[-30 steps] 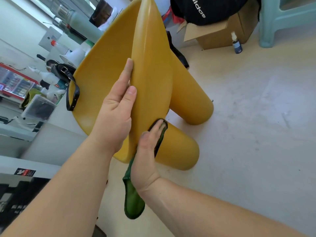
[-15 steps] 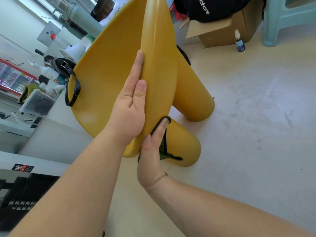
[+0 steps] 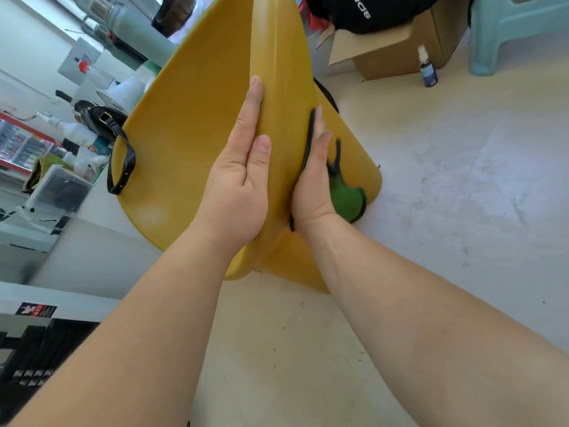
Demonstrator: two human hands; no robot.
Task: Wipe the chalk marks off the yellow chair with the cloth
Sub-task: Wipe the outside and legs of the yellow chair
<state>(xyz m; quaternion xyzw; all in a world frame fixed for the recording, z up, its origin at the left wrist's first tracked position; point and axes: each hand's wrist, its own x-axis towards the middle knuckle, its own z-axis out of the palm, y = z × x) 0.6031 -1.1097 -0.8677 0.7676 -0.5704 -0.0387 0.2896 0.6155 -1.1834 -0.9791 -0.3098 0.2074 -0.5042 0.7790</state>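
Green cloth (image 3: 346,200) lies under our right hand (image 3: 311,192), pressed flat against the chair (image 3: 197,124); our left hand (image 3: 238,183) rests open.

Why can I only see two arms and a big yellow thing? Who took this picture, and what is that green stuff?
The camera sits on a person's head and looks down, so you see only their own arms. The big yellow thing is a yellow chair, tipped on the floor. The left hand lies flat on it to keep it steady. The right hand presses a green cloth against the chair's side to rub it clean. I can't make out any chalk marks here. Behind, a cardboard box and a small spray bottle stand on the floor.
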